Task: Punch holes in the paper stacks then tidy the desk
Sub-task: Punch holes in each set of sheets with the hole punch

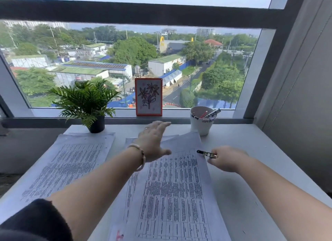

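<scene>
Two stacks of printed paper lie on the white desk (251, 177). The left stack (68, 161) is flat, with small holes along its edges. The right stack (172, 192) is skewed, its top sheets fanned at the far end. My left hand (152, 141) reaches forward over the far end of the right stack, fingers spread and holding nothing. My right hand (228, 159) is closed on a small metal hole punch (206, 153), whose tip sits at the right edge of the right stack.
A potted fern (86, 104) stands at the back left. A framed flower drawing (148, 96) leans on the window sill. A white cup (202, 120) with pens is at the back right. A grey wall panel rises on the right.
</scene>
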`<state>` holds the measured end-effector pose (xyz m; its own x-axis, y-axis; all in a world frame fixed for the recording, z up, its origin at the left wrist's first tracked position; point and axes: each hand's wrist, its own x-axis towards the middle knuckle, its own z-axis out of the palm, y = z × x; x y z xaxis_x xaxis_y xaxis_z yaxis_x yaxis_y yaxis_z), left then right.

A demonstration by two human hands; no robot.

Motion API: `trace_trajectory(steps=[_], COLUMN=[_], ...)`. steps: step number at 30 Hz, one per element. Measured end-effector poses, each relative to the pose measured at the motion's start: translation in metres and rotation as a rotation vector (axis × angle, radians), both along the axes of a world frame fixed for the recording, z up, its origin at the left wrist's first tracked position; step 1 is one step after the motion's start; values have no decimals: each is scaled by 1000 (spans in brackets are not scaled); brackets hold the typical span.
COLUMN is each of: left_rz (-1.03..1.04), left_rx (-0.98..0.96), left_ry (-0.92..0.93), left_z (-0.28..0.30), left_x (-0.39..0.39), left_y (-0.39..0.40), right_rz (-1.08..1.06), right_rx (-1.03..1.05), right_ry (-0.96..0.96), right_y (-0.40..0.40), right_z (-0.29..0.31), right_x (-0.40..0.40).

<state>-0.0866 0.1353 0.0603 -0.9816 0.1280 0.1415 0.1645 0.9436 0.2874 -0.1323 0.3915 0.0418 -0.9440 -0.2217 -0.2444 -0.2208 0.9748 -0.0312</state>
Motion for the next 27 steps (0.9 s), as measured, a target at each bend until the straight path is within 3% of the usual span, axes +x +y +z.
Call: trace_trajectory(steps=[6, 13, 21, 27], left_rz=[-144, -172, -160, -143], left_rx=[144, 100, 84, 113], left_ry=[-333, -340, -338, -330], left_z=[12, 18, 7, 16], left_x=[-53, -72, -73, -71], left_y=[43, 64, 64, 58], right_rz=[117, 214, 196, 186], right_rx=[12, -52, 7, 60], right_ry=[196, 369, 346, 173], right_y=[2, 12, 5, 6], right_z=[-5, -16, -25, -17], right_x=[10, 4, 7, 14])
